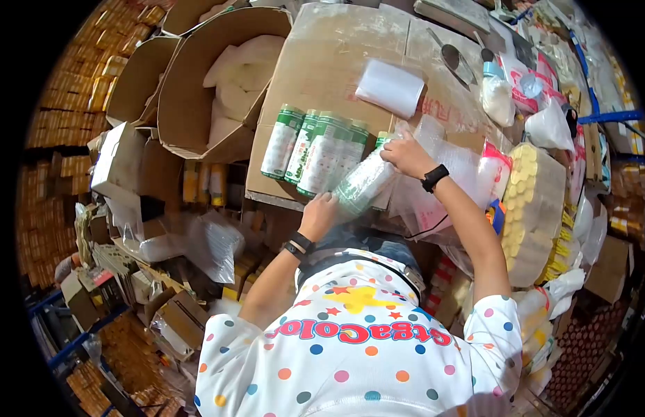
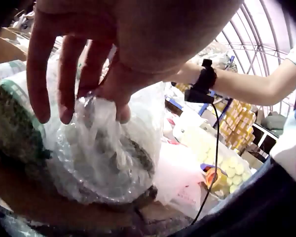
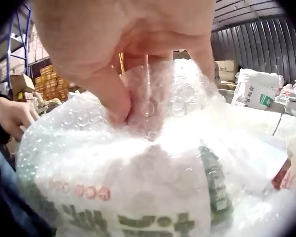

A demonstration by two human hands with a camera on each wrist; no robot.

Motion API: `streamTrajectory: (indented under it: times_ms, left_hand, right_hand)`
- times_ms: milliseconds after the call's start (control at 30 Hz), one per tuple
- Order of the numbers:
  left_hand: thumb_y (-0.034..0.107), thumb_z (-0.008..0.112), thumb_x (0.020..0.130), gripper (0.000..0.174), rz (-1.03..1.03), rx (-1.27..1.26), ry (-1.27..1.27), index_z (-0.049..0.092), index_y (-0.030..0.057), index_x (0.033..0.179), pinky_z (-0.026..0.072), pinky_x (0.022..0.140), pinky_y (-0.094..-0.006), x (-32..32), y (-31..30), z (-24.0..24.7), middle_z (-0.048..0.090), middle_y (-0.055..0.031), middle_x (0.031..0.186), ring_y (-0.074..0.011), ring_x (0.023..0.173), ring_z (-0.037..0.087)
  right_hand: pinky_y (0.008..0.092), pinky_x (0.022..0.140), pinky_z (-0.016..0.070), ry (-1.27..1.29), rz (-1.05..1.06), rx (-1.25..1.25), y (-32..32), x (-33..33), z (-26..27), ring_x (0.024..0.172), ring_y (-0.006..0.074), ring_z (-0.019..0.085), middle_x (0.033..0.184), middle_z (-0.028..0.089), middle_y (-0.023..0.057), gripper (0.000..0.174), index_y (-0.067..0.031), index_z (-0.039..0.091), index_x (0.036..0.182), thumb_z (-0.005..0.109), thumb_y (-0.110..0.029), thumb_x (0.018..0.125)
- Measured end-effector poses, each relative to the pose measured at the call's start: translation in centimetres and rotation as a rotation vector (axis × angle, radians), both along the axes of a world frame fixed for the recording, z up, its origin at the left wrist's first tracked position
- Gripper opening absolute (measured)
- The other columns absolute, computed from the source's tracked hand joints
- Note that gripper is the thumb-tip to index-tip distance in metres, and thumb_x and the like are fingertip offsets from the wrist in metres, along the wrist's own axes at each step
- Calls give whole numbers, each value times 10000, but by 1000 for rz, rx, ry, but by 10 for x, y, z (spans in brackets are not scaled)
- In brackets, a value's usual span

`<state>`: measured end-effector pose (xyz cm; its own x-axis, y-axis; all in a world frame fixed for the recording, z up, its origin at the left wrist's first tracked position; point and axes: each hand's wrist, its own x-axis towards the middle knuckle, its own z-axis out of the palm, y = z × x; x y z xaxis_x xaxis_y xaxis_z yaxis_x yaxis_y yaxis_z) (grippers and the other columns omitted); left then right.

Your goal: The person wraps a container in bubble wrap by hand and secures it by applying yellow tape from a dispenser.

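Note:
A green-and-white cylindrical pack [image 1: 364,182] wrapped in bubble wrap lies slanted at the front edge of the cardboard-covered table. At its near end, the left hand [image 1: 318,217] pinches gathered clear plastic [image 2: 101,116] between thumb and fingers. Thumb and fingers of the right hand [image 1: 408,154] grip the bubble wrap [image 3: 153,94] at the far end. Several similar green-and-white packs [image 1: 326,149] lie side by side just left of the wrapped one. More bubble wrap [image 1: 433,198] spreads to the right, beneath the right forearm.
A stack of white sheets [image 1: 390,87] lies behind the packs on the cardboard [image 1: 329,52]. Scissors [image 1: 450,57] rest at the back right. Open cartons [image 1: 176,104] stand at left; a bag of yellow rolls [image 1: 529,208] is at right. A black cable [image 2: 214,163] hangs from the right wrist.

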<state>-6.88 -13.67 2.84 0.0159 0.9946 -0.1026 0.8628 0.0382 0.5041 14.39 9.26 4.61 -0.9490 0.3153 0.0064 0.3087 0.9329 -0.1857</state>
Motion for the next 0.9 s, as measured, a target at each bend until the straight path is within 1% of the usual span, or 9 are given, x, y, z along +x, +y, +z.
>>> streamTrajectory:
  times_ms: [233,300,333,400,600,667,733,800,900]
  left_hand:
    - [43,635,807,104,-56,190,-90,540,28,847,477,638,-417,-10,12,56,538,-127,810,-344,769,576]
    - [35,631,810,97,-115,218,-185,542,24,848,472,631,-416,-7,24,70,538,-131,821,-354,758,572]
    - [32,628,812,94,-152,224,-234,542,23,849,469,627,-416,-5,30,73,538,-133,827,-359,752,570]
    - [14,619,817,77,-228,188,-335,547,14,845,465,623,-400,11,48,69,536,-144,823,-378,750,561]
    - [114,509,953,166,-282,-238,-1063,619,6,890,474,699,-344,83,102,-4,605,-127,814,-268,766,606]
    - [253,532,946,274,-221,-375,-658,644,12,881,473,827,-330,109,121,-31,648,-133,870,-226,852,621]
    - [221,570,869,207,-717,88,-55,649,41,935,460,879,-382,123,122,-93,657,-136,984,-250,980,616]
    - [184,539,813,289,-963,-44,344,668,100,1058,246,1133,-496,131,126,-113,651,-104,1100,-235,1127,576]
    - [270,513,841,295,-912,49,462,703,118,1008,133,1168,-545,123,124,-149,665,-84,1070,-238,1136,572]
  right_hand:
    - [497,1057,372,246,-53,-115,-57,77,57,775,271,586,722,531,86,121,-65,590,785,582,-18,674]
    - [470,972,441,317,-155,-191,-89,98,93,768,278,585,721,548,102,187,-31,640,826,574,5,655]
    - [423,812,500,404,-198,-126,-103,103,110,741,293,583,734,563,110,211,-21,642,836,574,27,642]
    - [396,650,485,362,-356,-162,-128,120,139,698,312,577,736,560,120,230,-14,634,837,574,51,624]
    - [394,554,448,264,-526,-163,-176,163,183,681,313,572,721,529,125,195,-1,624,831,583,67,653]
    - [398,553,448,241,-581,-139,-185,171,183,692,312,574,732,534,126,188,-3,626,833,583,60,661]
    - [398,554,453,178,-639,-131,-188,181,182,713,306,581,752,542,123,173,-6,627,835,583,48,676]
    - [396,554,452,170,-696,-109,-184,186,177,701,308,577,740,536,120,186,-6,621,841,584,58,670]
    - [395,554,451,206,-721,-78,-174,184,180,686,315,572,728,529,122,189,0,611,839,583,75,668]
